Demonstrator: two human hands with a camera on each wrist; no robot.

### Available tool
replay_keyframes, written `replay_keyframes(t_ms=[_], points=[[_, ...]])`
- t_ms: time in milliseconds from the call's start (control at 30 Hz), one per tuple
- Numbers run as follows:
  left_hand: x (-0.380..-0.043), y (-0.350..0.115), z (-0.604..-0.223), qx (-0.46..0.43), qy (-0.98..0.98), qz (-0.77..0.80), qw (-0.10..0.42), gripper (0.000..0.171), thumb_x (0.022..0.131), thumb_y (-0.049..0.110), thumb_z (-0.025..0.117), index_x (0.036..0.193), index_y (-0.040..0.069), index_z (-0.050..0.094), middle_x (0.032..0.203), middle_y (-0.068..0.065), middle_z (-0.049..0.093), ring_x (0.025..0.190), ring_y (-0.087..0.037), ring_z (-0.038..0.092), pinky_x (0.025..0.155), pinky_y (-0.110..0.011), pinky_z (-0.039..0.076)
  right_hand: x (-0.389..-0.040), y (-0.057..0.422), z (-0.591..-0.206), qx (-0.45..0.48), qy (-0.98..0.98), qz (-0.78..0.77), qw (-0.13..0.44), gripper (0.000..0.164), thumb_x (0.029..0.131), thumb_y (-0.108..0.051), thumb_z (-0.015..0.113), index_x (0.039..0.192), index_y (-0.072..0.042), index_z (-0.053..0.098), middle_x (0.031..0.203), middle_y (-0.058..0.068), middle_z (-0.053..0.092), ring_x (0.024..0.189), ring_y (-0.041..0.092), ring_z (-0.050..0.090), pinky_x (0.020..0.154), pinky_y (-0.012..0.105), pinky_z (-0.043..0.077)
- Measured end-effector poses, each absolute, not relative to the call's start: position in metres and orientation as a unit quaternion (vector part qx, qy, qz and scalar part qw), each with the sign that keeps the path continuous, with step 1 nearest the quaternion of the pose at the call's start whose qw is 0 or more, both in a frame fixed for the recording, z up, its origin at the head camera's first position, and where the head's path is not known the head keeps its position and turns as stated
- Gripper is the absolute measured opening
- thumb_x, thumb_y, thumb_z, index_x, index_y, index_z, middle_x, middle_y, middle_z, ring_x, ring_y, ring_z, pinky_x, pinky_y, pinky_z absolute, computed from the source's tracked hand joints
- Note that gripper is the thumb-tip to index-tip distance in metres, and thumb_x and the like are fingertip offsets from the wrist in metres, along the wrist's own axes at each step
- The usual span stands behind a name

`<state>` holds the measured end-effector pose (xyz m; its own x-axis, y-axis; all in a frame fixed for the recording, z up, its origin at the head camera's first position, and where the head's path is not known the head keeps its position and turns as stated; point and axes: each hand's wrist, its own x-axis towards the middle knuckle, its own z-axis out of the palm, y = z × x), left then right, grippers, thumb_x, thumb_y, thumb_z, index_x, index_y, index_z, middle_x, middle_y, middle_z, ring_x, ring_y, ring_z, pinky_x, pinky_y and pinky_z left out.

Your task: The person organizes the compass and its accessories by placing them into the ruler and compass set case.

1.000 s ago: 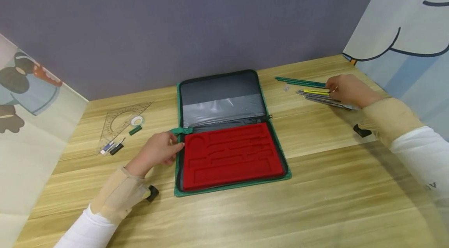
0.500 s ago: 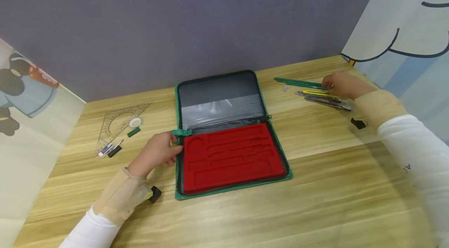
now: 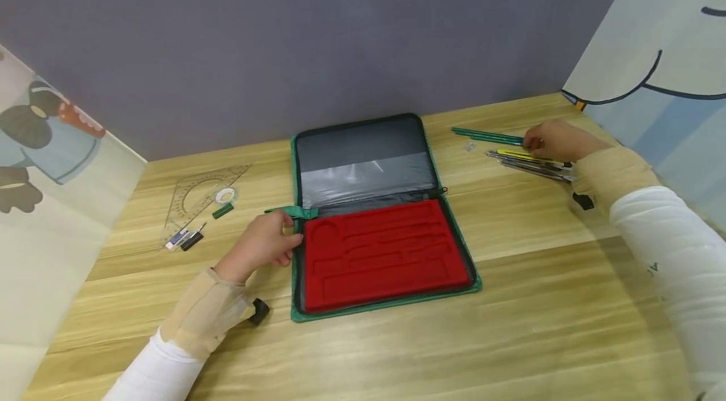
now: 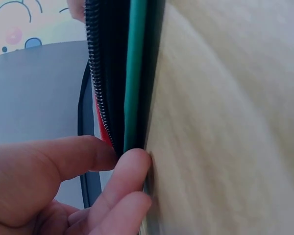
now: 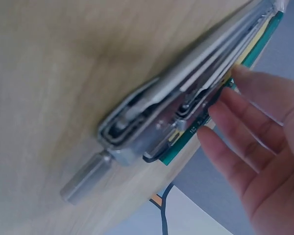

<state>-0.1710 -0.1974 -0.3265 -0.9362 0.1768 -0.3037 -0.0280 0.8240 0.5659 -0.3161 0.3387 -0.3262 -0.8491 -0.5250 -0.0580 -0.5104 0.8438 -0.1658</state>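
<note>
A green zip case lies unfolded on the table, with a red moulded insert in its near half. My left hand pinches the case's left edge between thumb and fingers, just below a green strap; the left wrist view shows that edge up close. At the right, my right hand reaches over the ends of two green pencils. In the right wrist view its fingers are fairly straight, tips at a green pencil, with no firm hold visible. Beside them lie a yellow cutter knife and metal drawing tools.
At the left lie a clear set square, a roll of white tape, a small green block, a white-and-blue eraser and a small black piece. A grey panel stands behind the table.
My right hand has shifted slightly, from over the cutter knife and pencils toward the pencil ends. My left hand keeps its place on the case edge. The head view has swung a little.
</note>
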Motion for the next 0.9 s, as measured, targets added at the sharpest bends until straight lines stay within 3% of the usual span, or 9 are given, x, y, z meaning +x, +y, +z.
replay_keyframes(t_ms=[467,900], points=[[-0.1721,-0.2017,-0.3324,0.027,0.929,0.320,0.182,0.041,0.090,0.012,0.059,0.121,-0.010,0.044,0.061,-0.008,0.063,0.049,-0.014,0.061,0.048,-0.028,0.053,-0.3148,0.3327,-0.3234,-0.270,0.957,-0.075,0.077,0.012,0.080,0.003,0.066,0.092,0.001,0.065,0.084,0.009,0.066,0.077,0.026,0.062,0.070,0.043,0.051],[-0.1722,-0.2000,-0.3304,0.024,0.930,0.316,0.184,0.039,0.091,0.012,0.059,0.120,-0.010,0.045,0.061,-0.008,0.062,0.047,-0.013,0.060,0.048,-0.027,0.053,-0.3186,0.3288,-0.3274,-0.296,0.954,-0.041,0.040,0.012,0.074,0.000,0.069,0.084,-0.005,0.064,0.072,0.000,0.059,0.066,0.015,0.051,0.060,0.035,0.045]])
